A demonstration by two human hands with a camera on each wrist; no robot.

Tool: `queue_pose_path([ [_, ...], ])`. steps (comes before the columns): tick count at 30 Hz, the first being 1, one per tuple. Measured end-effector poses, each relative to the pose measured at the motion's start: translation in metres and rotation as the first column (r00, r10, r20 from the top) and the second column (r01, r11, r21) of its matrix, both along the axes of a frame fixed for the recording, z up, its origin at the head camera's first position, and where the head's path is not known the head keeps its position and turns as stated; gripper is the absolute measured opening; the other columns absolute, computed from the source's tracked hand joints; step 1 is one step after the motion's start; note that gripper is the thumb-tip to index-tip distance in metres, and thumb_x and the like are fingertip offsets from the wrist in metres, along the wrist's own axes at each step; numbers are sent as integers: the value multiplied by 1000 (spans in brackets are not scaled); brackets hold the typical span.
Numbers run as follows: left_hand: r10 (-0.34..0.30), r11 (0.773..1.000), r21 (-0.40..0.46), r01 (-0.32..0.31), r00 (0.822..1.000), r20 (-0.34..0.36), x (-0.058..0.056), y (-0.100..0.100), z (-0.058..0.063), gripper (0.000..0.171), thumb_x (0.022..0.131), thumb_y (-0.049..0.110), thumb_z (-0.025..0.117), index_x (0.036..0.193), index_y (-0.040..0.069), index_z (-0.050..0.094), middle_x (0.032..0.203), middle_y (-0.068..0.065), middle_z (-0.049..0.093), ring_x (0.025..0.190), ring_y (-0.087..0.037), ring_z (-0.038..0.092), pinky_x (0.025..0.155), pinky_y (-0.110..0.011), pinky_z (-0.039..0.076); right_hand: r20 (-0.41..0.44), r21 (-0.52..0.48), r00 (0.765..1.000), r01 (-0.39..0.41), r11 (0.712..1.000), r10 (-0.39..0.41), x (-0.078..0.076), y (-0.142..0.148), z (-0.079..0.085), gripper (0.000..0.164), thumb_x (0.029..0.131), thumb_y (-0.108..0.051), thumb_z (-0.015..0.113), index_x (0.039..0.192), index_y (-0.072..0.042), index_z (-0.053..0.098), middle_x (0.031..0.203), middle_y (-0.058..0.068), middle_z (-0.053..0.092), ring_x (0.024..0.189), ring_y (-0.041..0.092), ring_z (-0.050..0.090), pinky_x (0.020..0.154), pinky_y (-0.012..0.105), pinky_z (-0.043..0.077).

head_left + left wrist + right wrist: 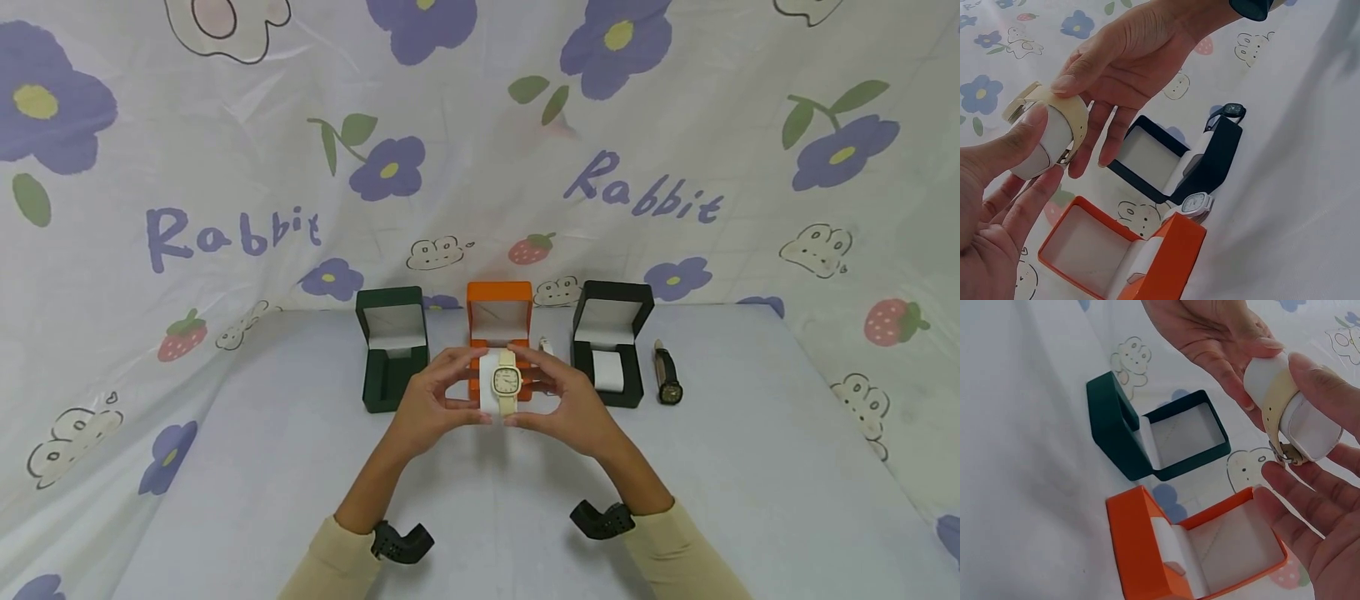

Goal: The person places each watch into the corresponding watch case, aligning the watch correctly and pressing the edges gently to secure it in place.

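Note:
A wristwatch with a cream strap is wrapped round a white watch cushion, held up in front of the boxes, its dial towards the head camera. My left hand pinches the cushion's white end between thumb and fingers. From the other side my right hand pinches the strap and cushion, thumb on the strap in the left wrist view. The strap's buckle lies on the underside in the right wrist view. Behind the hands stands an open orange watch box, partly hidden.
An open green box, its inside dark, stands left of the orange one. To the right, an open black box contains a white cushion. A white watch lies between orange and black boxes; a black watch lies farther right.

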State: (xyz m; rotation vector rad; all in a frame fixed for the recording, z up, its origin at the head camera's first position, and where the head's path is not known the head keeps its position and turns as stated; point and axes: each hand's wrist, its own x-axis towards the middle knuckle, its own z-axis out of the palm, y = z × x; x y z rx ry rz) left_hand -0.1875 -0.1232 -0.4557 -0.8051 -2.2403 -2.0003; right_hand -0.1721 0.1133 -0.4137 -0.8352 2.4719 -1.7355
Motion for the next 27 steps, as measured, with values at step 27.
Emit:
queue_pose_path([
  [27,-7,1000,1,7,1000,2,0,0,-1,77,78,10,89,146,24,57,139,1,53,122,-28,61,82,-40,62,11,-37,1000,-28,999,29,-3,-2,-6,85,76,0,88,151,-3,46,136,16,57,112,38,61,102,50,52],
])
